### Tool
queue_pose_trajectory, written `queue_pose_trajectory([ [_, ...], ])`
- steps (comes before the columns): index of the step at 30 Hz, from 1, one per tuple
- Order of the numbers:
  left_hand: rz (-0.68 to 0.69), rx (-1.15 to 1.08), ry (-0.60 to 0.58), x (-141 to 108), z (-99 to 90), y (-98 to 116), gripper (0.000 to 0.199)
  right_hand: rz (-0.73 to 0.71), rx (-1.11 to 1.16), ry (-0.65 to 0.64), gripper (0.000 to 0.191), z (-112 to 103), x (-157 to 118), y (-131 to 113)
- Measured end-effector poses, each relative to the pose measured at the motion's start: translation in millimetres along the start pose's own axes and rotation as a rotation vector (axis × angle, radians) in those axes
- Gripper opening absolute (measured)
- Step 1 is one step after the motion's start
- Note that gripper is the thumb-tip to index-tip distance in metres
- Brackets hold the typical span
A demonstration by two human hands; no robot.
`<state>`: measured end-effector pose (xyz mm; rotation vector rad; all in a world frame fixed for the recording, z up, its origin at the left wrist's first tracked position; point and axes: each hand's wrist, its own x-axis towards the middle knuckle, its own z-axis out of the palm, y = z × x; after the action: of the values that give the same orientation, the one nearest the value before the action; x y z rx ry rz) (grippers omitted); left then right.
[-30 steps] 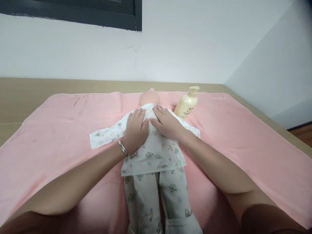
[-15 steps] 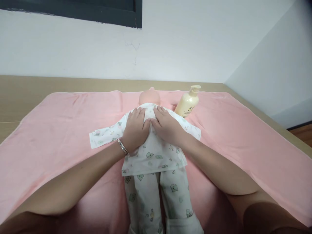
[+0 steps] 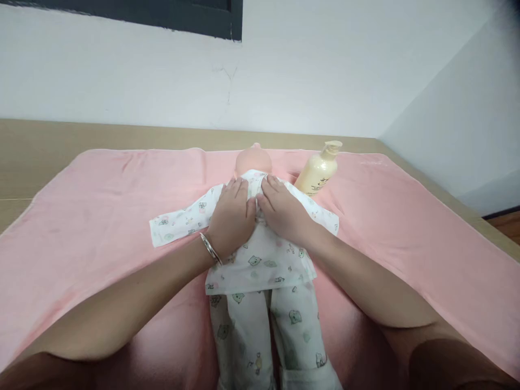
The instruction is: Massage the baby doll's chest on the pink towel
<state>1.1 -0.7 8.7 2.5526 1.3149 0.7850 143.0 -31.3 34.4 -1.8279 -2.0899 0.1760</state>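
A baby doll (image 3: 254,160) lies stretched out, its head away from me. It wears a white printed top (image 3: 260,268) and matching trousers (image 3: 249,330). My left hand (image 3: 233,216) rests flat on the left of the doll's upper body, with a silver bangle at the wrist. On the right side of the same top lies my right hand (image 3: 284,211), palm down. Both hands are open, with the thumbs near each other at the middle. The cloth under the palms is hidden.
Beneath the doll spreads a pink blanket (image 3: 101,189). A pale yellow pump bottle (image 3: 318,172) leans beyond the doll's right-hand sleeve. Behind the blanket run a wooden surface (image 3: 162,135) and a white wall (image 3: 304,70) with a dark frame (image 3: 182,21).
The whole view has shifted slightly. My hands stay on the doll's top in nearly the same place, the cloth between them a little more bunched.
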Motion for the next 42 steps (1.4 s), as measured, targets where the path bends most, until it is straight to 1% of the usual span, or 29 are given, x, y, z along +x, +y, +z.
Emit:
queue_pose_trajectory([
  [2, 0.03, 0.063, 0.032, -8.6, -2.7, 10.0, 0.052, -0.008, 0.005, -0.031, 0.056, -3.2, 7.3, 6.6],
  [4, 0.058, 0.097, 0.046, -11.2, -6.0, 13.8, 0.051, -0.03, -0.04, -0.051, 0.057, -4.1, 5.0, 5.4],
  [7, 0.094, 0.083, 0.026, -1.6, -7.6, 4.1, 0.048, -0.066, -0.155, -0.01, 0.057, -2.4, -12.3, -8.4],
  [10, 0.069, 0.025, 0.021, 9.3, -3.6, -9.2, 0.046, -0.078, -0.202, 0.032, 0.057, -2.2, -23.8, -18.6],
  [12, 0.054, 0.017, 0.044, 8.2, -0.7, -9.6, 0.047, -0.073, -0.157, 0.0, 0.056, -4.6, -19.2, -16.0],
  [14, 0.064, 0.029, 0.055, 1.0, 0.1, -3.1, 0.05, -0.051, -0.082, -0.049, 0.055, -7.3, -7.2, -7.4],
  [16, 0.066, 0.027, 0.043, -6.3, -1.4, 4.5, 0.051, -0.01, -0.024, -0.072, 0.055, -8.2, 4.3, 1.0],
  [18, 0.061, -0.005, 0.016, -7.8, -3.5, 6.7, 0.051, 0.017, -0.015, -0.064, 0.057, -6.4, 7.7, 3.3],
  [20, 0.041, -0.053, -0.006, -1.9, -4.4, 1.7, 0.048, 0.024, -0.046, -0.047, 0.06, -3.2, 0.4, -2.4],
  [23, -0.023, -0.112, -0.026, 11.7, -1.9, -10.5, 0.043, -0.006, -0.093, -0.036, 0.061, -1.4, -20.3, -18.5],
  [26, -0.071, -0.112, -0.005, 17.4, 3.2, -15.9, 0.048, -0.04, -0.079, -0.06, 0.059, -5.4, -29.9, -26.9],
  [29, -0.076, -0.112, 0.019, 14.3, 7.8, -14.6, 0.053, 0.001, 0.003, -0.116, 0.059, -9.7, -19.0, -19.4],
  [32, -0.077, -0.149, 0.042, 9.9, 11.0, -14.1, 0.053, 0.062, 0.094, -0.126, 0.066, -9.8, -2.3, -4.8],
  [34, -0.084, -0.181, 0.073, 8.4, 12.5, -15.4, 0.052, 0.07, 0.128, -0.121, 0.071, -9.4, 3.0, 2.0],
  [36, -0.082, -0.208, 0.107, 7.8, 13.8, -17.2, 0.05, 0.037, 0.135, -0.119, 0.067, -11.0, 1.7, 3.8],
  [37, -0.078, -0.22, 0.122, 7.6, 14.2, -18.0, 0.049, 0.009, 0.135, -0.107, 0.062, -12.7, -1.0, 3.0],
  [39, -0.075, -0.241, 0.142, 7.1, 14.6, -19.0, 0.048, -0.038, 0.148, -0.036, 0.053, -17.0, -8.2, -1.0],
  [42, -0.073, -0.27, 0.157, 5.8, 15.0, -20.0, 0.047, -0.058, 0.179, 0.143, 0.049, -20.2, -16.9, -8.0],
])
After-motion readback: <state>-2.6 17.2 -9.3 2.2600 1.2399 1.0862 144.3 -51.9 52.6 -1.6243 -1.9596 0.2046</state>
